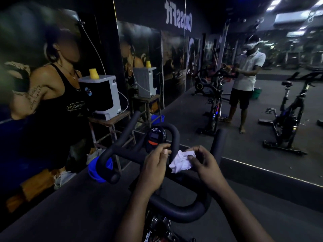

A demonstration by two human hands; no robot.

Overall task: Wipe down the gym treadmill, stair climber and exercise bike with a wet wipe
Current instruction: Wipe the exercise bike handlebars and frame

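Head view, step: wiping the exercise bike (157, 229), at its handlebar (111, 151).
Left grip (153, 165): curled round the handlebar's middle loop, just beside the console (156, 138).
Right grip (204, 163): pinching the crumpled wet wipe (180, 162).
Wipe place: between both grips, touching the handlebar's middle.
Bike direction: front pointing away, toward the mirror (262, 95); handlebar's long way left to right.
Next move: likely a firm press and a sideways rub out to the bar ends.
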